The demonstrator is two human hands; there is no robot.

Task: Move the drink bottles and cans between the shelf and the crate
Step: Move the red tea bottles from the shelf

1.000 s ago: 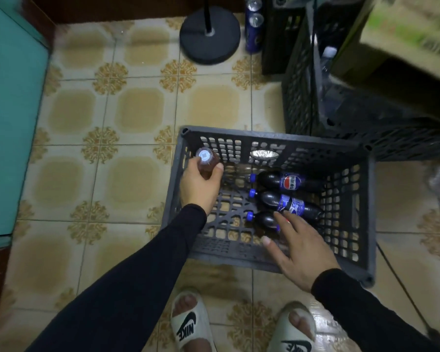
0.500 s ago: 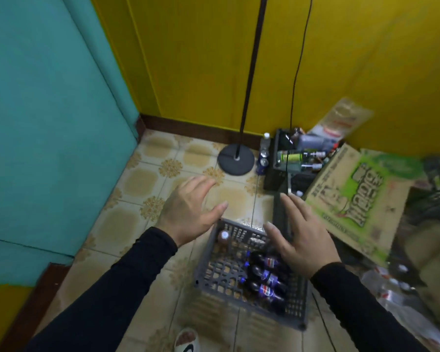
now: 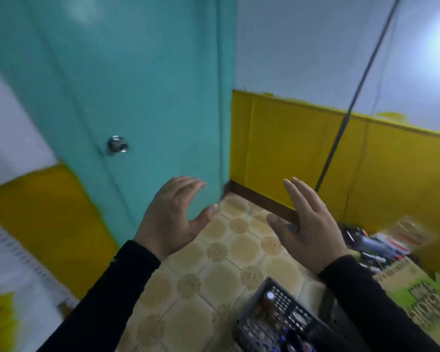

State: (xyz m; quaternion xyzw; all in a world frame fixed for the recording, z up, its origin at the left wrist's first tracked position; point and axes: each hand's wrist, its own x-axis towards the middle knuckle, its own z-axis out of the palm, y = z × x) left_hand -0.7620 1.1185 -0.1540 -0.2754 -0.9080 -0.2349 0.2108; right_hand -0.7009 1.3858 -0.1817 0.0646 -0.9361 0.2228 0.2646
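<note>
Grey crate [image 3: 269,323] on the floor, near right, holds one upright bottle [image 3: 269,302]. Left hand [image 3: 173,219] and right hand [image 3: 308,229], both spread and empty, have risen higher above it.

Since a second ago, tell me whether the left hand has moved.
Yes. The left hand has let go of the bottle standing in the crate and risen clear above it, open.

Teal door [image 3: 142,85]; yellow wall [image 3: 302,148]; floral beige floor tiles [image 3: 214,275]; grey crate [image 3: 272,323].
</note>
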